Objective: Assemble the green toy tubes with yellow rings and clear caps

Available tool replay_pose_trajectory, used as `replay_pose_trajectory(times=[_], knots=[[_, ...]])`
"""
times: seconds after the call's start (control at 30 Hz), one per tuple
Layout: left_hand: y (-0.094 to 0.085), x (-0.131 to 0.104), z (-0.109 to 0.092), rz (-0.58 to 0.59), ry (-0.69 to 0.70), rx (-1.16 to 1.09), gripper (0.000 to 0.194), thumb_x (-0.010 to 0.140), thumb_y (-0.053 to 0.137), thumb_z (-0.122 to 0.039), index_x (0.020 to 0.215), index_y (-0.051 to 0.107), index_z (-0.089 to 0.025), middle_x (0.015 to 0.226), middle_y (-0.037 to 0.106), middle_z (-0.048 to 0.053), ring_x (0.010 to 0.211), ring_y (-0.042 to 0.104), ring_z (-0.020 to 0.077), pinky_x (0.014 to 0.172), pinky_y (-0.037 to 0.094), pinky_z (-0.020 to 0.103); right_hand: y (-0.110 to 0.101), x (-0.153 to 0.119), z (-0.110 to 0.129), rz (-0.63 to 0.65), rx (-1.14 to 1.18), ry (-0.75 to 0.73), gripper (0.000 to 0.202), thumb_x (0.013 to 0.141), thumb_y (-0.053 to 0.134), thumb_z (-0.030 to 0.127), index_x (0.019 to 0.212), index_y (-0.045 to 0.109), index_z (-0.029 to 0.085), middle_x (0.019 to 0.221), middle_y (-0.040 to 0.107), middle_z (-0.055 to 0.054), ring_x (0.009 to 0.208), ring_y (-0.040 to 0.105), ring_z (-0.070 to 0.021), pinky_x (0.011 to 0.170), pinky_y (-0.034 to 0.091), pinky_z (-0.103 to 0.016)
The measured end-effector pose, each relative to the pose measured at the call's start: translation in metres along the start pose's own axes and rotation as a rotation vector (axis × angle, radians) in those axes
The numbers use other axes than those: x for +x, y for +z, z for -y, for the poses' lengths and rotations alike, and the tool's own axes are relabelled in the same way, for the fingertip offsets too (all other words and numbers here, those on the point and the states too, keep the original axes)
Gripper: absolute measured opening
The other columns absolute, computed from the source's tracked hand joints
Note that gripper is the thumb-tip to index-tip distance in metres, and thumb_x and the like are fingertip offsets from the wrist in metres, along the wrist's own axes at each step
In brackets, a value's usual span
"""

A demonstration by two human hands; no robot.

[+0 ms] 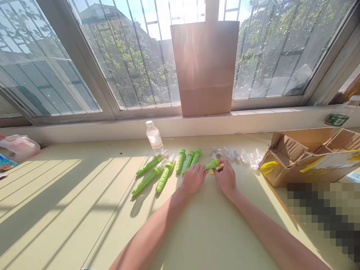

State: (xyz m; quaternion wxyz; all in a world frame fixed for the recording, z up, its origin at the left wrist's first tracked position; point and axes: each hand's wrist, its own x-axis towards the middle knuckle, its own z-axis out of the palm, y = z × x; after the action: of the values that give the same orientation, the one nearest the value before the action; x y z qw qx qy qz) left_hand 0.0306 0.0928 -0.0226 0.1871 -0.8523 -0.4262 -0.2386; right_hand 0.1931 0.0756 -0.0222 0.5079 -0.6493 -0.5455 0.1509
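A green ribbed plastic tube (211, 164) is held between my two hands, just above the tabletop. My left hand (194, 178) is closed around its left part. The fingers of my right hand (226, 177) pinch its right end, where a small yellow piece (220, 165) shows; exactly what they press on is partly hidden. Beyond my left hand lie more green tubes (180, 161) without clear ends. Farther left, three green tubes (166, 176) with clear tips lie on the table. Clear plastic cups (254, 162) and small clear parts (230, 153) are behind and right of my right hand.
A water bottle (154, 138) stands behind the left tubes. An open cardboard box (284, 165) is at the right, and a brown board (206, 71) leans against the window. A pinkish plastic bag (21, 147) lies at the far left of the sunlit table (70, 210).
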Motion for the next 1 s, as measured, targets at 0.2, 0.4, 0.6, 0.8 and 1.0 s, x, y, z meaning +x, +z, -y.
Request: replay_pose_trajectory(times=[0.2, 0.4, 0.6, 0.8, 1.0], knots=[[-0.004, 0.000, 0.000, 0.146, -0.019, -0.060, 0.034, 0.104, 0.037, -0.038, 0.122, 0.062, -0.025, 0.088, 0.068, 0.007, 0.066, 0.060, 0.0190, 0.059, 0.041, 0.028, -0.001, 0.001, -0.002, 0.053, 0.010, 0.066, 0.021, 0.070, 0.057, 0.033, 0.087, 0.047, 0.026, 0.082, 0.064, 0.002, 0.063, 0.061, -0.0180, 0.062, 0.045, -0.033], [-0.008, 0.001, 0.002, 0.255, -0.017, -0.064, 0.035, 0.101, 0.043, -0.031, 0.133, 0.056, -0.028, 0.096, 0.068, 0.008, 0.068, 0.061, 0.0193, 0.058, 0.041, 0.027, -0.003, 0.001, -0.001, 0.084, 0.030, 0.103, 0.022, 0.070, 0.059, 0.034, 0.085, 0.045, 0.026, 0.071, 0.060, 0.004, 0.063, 0.061, -0.0193, 0.062, 0.044, -0.032], [0.000, -0.002, 0.002, 0.106, 0.011, -0.004, 0.025, 0.098, 0.043, -0.019, 0.111, 0.064, -0.023, 0.102, 0.070, 0.009, 0.075, 0.065, 0.0195, 0.057, 0.040, 0.027, -0.001, 0.001, -0.001, 0.054, 0.029, 0.065, 0.024, 0.071, 0.058, 0.034, 0.086, 0.042, 0.027, 0.075, 0.058, 0.004, 0.062, 0.059, -0.0175, 0.061, 0.043, -0.032], [0.004, -0.004, 0.003, -0.027, 0.067, 0.002, 0.021, 0.100, 0.046, -0.026, 0.106, 0.065, -0.022, 0.090, 0.072, 0.007, 0.081, 0.067, 0.0211, 0.070, 0.046, 0.031, 0.000, 0.001, -0.003, 0.032, -0.001, 0.051, 0.026, 0.070, 0.059, 0.032, 0.088, 0.041, 0.026, 0.078, 0.057, 0.004, 0.063, 0.058, -0.0166, 0.059, 0.041, -0.030], [0.000, -0.003, 0.001, -0.045, 0.068, -0.028, 0.021, 0.101, 0.048, -0.031, 0.108, 0.065, -0.021, 0.091, 0.072, 0.009, 0.083, 0.069, 0.0229, 0.070, 0.046, 0.032, 0.001, 0.002, -0.005, 0.017, 0.012, 0.037, 0.024, 0.069, 0.056, 0.031, 0.087, 0.042, 0.026, 0.081, 0.057, 0.003, 0.062, 0.056, -0.0151, 0.057, 0.040, -0.029]])
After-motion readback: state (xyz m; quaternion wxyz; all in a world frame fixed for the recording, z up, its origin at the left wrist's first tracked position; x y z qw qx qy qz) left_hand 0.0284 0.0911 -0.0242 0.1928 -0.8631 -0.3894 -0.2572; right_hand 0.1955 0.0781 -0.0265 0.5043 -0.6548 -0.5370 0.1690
